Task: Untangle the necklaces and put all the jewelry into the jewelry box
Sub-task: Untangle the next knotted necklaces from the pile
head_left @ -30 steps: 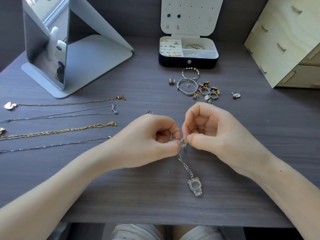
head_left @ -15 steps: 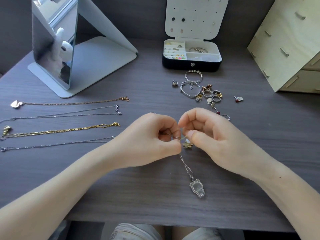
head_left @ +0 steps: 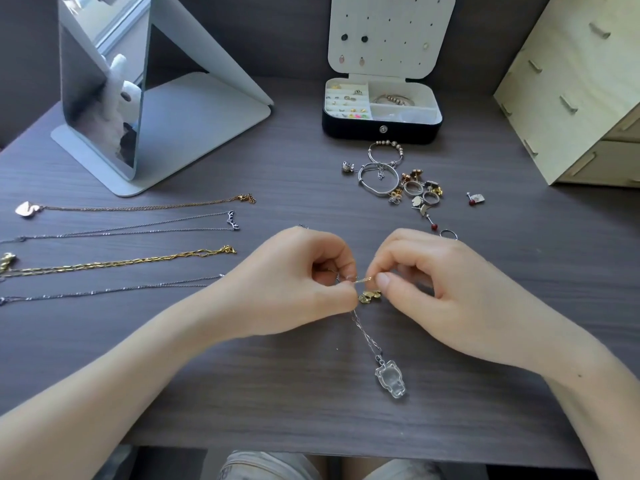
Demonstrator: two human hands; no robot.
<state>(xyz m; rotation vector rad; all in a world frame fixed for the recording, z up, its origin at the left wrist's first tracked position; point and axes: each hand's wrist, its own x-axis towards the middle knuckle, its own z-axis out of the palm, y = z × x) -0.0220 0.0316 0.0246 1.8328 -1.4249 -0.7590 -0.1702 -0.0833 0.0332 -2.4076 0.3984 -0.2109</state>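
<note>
Desk, dark wood grain, viewed from above, both forearms reaching in.

Left hand: fingers curled, thumb and forefinger pinching a fine gold chain at mid-desk.
Right hand: curled likewise, thumb and forefinger pinching the same chain just beside the left fingertips; the two hands nearly touch.
Gold pendant: hangs just under the right thumb.
Silver chain: runs from under the left fingertips toward the near edge and ends in a clear pendant lying flat on the desk. Whether the two chains are knotted together cannot be told; the fingers cover the spot.

Necklaces, four, in straight rows at left, apart from one another: rose-gold necklace with a pendant at its far-left end; thin silver necklace; twisted gold necklace; second silver necklace, its right end reaching the left wrist.

Box: black, open, at the far side of the desk. White lid upright, a few studs pinned to it. Left compartments hold small earrings and rings; a right one holds a bracelet.

Loose pieces between box and hands: beaded bangle; plain bangle touching it; cluster of rings and earrings just to their right; red stud apart at right; single ring just beyond the right knuckles.

Mirror: standing, far left.
Drawers: pale wood, far right.
</note>
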